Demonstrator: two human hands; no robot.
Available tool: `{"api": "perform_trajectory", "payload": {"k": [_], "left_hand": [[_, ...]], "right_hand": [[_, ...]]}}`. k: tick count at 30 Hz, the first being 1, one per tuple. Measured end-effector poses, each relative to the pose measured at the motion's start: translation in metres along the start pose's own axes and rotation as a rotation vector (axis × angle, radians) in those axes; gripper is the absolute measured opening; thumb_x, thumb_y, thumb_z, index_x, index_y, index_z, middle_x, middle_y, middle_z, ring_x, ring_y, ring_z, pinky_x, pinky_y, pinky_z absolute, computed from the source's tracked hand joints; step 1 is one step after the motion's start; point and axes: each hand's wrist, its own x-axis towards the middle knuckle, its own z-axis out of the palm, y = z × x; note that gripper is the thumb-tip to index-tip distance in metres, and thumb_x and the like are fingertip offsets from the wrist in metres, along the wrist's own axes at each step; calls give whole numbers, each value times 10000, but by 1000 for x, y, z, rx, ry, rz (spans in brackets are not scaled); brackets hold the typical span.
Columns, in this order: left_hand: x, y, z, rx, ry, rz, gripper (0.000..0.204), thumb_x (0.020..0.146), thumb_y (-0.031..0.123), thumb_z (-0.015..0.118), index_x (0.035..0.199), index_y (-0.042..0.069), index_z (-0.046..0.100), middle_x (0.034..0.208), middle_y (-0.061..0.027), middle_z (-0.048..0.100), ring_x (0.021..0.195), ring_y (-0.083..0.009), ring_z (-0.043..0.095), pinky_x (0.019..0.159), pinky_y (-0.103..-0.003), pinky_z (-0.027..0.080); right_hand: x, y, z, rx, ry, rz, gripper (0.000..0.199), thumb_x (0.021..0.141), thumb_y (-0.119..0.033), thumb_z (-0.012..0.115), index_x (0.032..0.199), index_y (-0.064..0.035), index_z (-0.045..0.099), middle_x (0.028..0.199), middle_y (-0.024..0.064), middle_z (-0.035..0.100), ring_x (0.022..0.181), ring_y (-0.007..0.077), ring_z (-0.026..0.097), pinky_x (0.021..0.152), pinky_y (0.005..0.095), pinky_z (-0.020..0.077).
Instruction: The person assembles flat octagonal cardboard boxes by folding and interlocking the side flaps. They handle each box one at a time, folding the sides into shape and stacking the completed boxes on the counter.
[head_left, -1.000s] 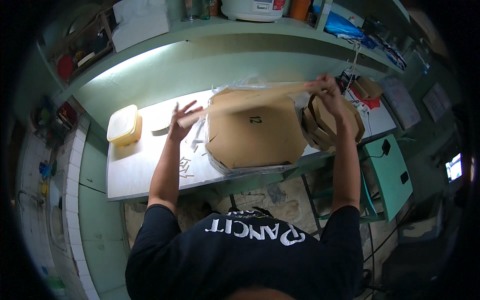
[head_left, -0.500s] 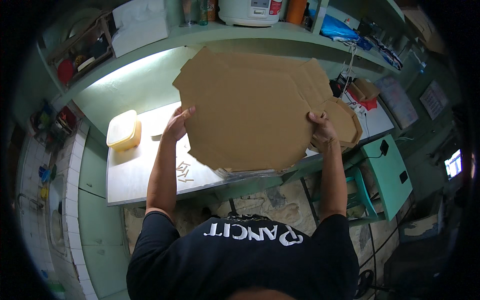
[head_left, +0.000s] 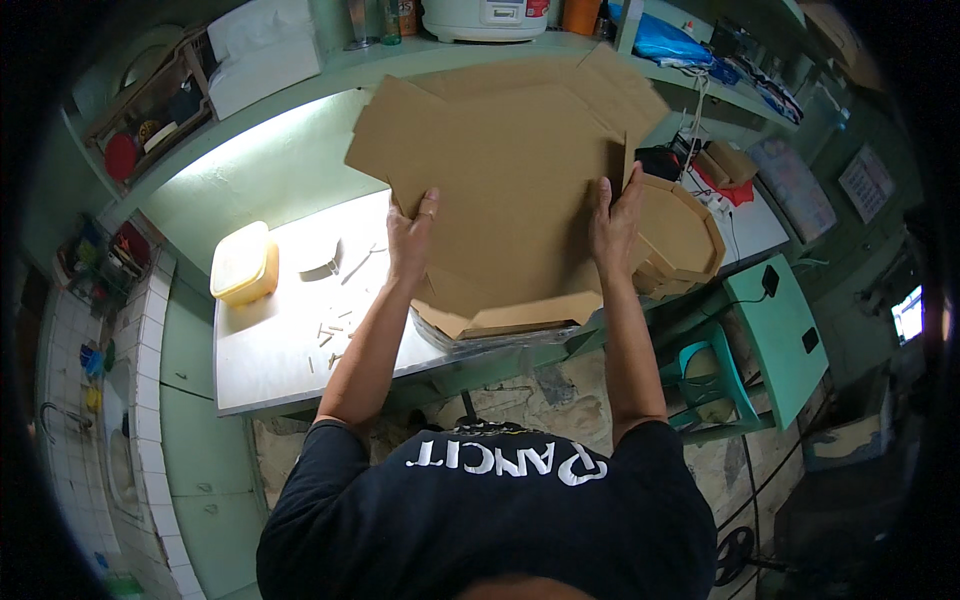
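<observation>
A large brown cardboard sheet point(head_left: 510, 190) with cut, many-sided edges is tilted in front of me above the table. Its near flaps point(head_left: 530, 318) are bent upward, while the far ones spread outward. My left hand point(head_left: 412, 235) is closed round the left edge, fingers on the inner face. At the opposite side my right hand point(head_left: 615, 215) pinches a raised flap between thumb and fingers. Beside that hand lies a shaped cardboard tray point(head_left: 680, 230) with folded rims, seemingly on others. Under the sheet's near edge, part of a plastic-wrapped stack point(head_left: 520, 342) shows.
On the white table point(head_left: 270, 350) are a yellowish lidded tub point(head_left: 245, 264), a small curved object point(head_left: 319, 258) and several short stick-like pieces point(head_left: 333, 333). A shelf point(head_left: 350, 70) with a rice cooker point(head_left: 485, 18) runs behind. A green chair point(head_left: 715, 375) stands at right.
Both hands have moved inward along the sheet's sides. The near and right flaps now stand bent up, and the sheet's far edge reaches higher. More of the table's left part shows.
</observation>
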Motion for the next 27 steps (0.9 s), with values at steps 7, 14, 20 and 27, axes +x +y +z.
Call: {"api": "perform_trajectory", "payload": {"k": [7,14,20,27], "left_hand": [[37,100,-13,151,97,502,537,749,244,837,1144,-7,572,1034,-107,662,929,-177,624,843,-304,506],[41,141,-19,822,-141,670,754,637,460,862,1166,10,567,1090,-144,655,1021,-234,631,858,-374,514],[71,75,-91,650,27,481,1118,720,480,801,1514,48,143,1551,-193,205,1414,-309,263,1118,-407,297],[25,-16,-56,-127,-379,-181,529,866,199,671,1302,-25,471,1134,-113,618,970,-209,627,817,-334,535]], "right_hand": [[30,-87,-52,-204,156,-490,751,908,-264,624,1467,31,219,1426,250,335,1281,419,339,1024,493,305],[67,-118,-81,427,-622,-40,529,864,-227,711,1314,-33,511,1108,120,640,902,163,623,690,317,486],[71,-36,-89,851,-495,441,319,904,-143,648,1191,-8,604,1038,49,678,892,114,636,783,258,493],[37,9,-44,563,-366,339,377,967,-185,554,1278,26,520,1185,147,640,1045,204,608,920,326,452]]}}
